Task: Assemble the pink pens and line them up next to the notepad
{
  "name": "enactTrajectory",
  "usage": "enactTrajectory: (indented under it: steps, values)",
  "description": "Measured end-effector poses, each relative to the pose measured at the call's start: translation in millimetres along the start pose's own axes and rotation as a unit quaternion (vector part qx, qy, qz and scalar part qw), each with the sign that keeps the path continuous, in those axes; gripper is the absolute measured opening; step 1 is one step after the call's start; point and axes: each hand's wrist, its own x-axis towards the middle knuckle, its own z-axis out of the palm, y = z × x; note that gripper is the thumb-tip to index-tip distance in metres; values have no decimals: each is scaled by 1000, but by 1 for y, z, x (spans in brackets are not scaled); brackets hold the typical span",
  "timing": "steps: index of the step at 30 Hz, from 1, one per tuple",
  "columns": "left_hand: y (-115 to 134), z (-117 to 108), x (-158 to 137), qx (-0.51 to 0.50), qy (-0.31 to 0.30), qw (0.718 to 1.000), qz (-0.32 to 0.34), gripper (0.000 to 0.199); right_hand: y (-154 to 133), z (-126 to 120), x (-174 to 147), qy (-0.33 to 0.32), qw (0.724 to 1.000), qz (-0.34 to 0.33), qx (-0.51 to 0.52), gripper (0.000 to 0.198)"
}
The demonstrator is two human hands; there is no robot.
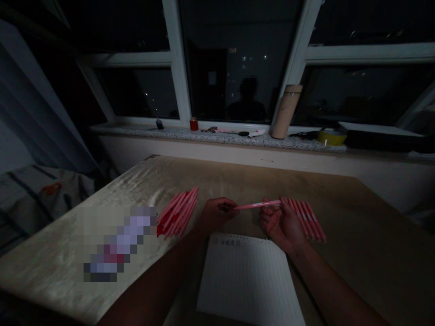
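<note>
A slim pink pen (254,205) is held level above the top edge of a notebook. My left hand (219,210) pinches its left end between thumb and finger. At the other end, the fingers of my right hand (283,224) are closed around it. Just right of that hand, several pink pens (309,219) lie side by side in a row. Left of my left hand is a loose pile of similar pink pens (181,210), with something red under them. The spiral notebook (248,276) lies open in front of me, lined, with a little writing at the top.
A blurred-out object (125,242) lies on the left of the table (210,174). Along the windowsill (231,138) stand a small red jar (193,124), a cardboard tube (287,111) and a yellow tape roll (331,137). Dark windows rise behind.
</note>
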Motion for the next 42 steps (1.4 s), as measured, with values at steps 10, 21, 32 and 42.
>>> enactTrajectory:
  steps: [10, 21, 32, 42]
  values:
    - [-3, -1, -1, 51, -45, 997, 43, 20, 11, 7, -4, -19, 990, -41, -135, 29]
    - [-3, -18, 0, 237, -265, 931, 85, 23, 29, 2, -7, -30, 879, -86, -468, 19]
    - [-10, -14, 0, 285, -292, 901, 147, 13, 37, 4, -6, 21, 835, -130, -535, 26]
    - [-4, -12, -1, 292, -298, 897, 149, 14, 39, 1, -5, -10, 765, -178, -619, 27]
